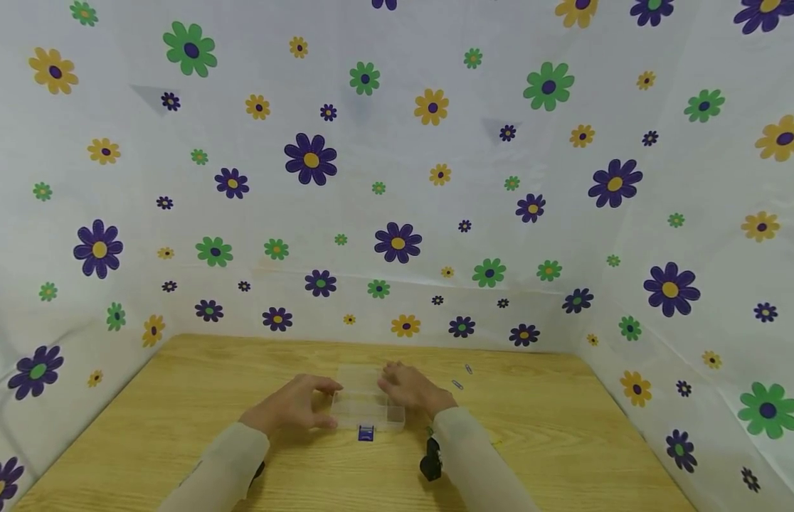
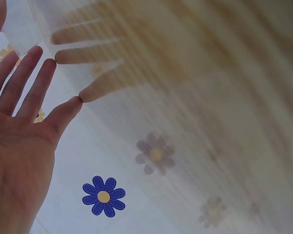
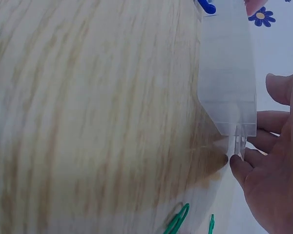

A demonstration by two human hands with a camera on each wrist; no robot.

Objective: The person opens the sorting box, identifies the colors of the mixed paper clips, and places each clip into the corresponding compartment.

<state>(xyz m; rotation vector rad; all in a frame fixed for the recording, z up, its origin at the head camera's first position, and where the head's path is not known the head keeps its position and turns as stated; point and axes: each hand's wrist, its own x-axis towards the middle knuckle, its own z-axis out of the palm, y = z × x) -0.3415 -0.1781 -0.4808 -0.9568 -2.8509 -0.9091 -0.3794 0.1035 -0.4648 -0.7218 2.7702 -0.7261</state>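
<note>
A clear plastic box with compartments [image 1: 368, 419] lies on the table, its see-through lid [image 1: 358, 377] folded back toward the wall. A blue latch [image 1: 366, 432] sticks out at the box's front. My left hand [image 1: 301, 402] is at the box's left side, thumb and fingers spread; the left wrist view shows its fingertips [image 2: 50, 62] meeting their reflection in the glossy tabletop. Around the right end of the lid reaches my right hand [image 1: 413, 387]. In the right wrist view its thumb stands away from the box, while the other fingers go partly out of sight behind it.
Two paper clips, a farther one [image 1: 469, 369] and a nearer one [image 1: 457, 385], lie right of the box. A green paper clip [image 3: 178, 219] shows in the right wrist view. Flower-printed white sheeting [image 1: 397, 178] encloses the wood-grain table [image 1: 198, 384] at the back and sides.
</note>
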